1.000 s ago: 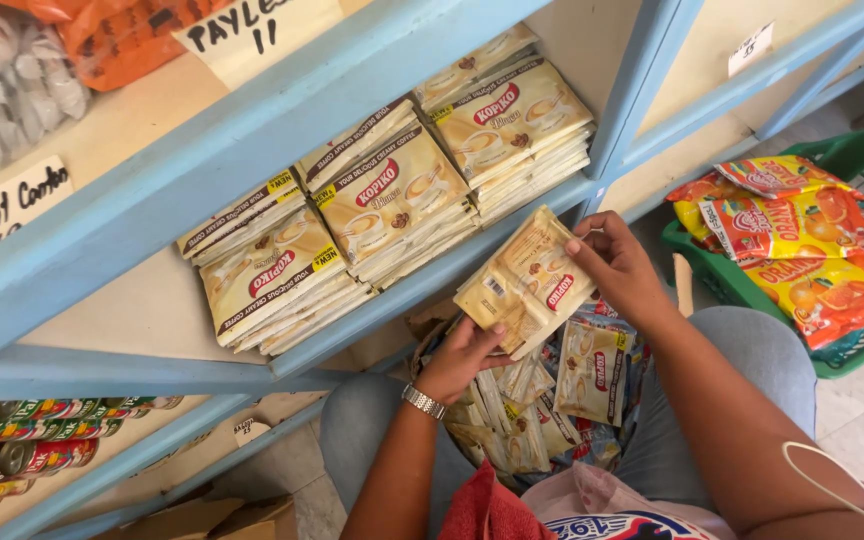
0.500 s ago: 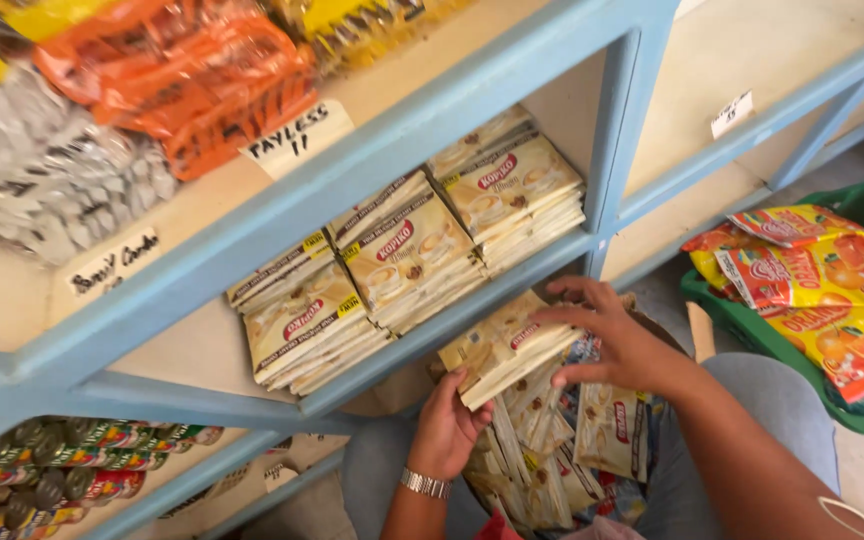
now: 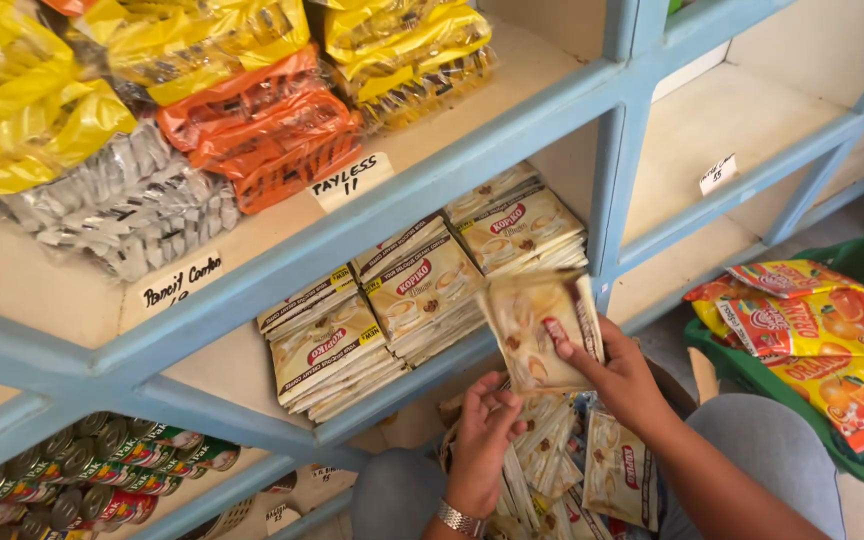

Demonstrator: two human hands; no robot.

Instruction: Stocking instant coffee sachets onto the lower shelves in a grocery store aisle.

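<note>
Before the blue shelf [image 3: 512,130], your right hand [image 3: 624,380] grips a bundle of beige sachets [image 3: 542,330], raised just in front of three beige sachet stacks [image 3: 417,290] on the middle shelf; your left hand [image 3: 484,440], fingers curled, rests on loose sachets [image 3: 572,470] in your lap; white handwritten tags [image 3: 352,180] hang under orange packets [image 3: 267,130], yellow packets [image 3: 202,45] and silver packets [image 3: 117,205]; at right, a green basket [image 3: 752,375] holds orange pouches [image 3: 822,340].

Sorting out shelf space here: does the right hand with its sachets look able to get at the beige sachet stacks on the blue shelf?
Probably yes: the right hand holds its beige sachets just in front of the stacks, with nothing between.
</note>
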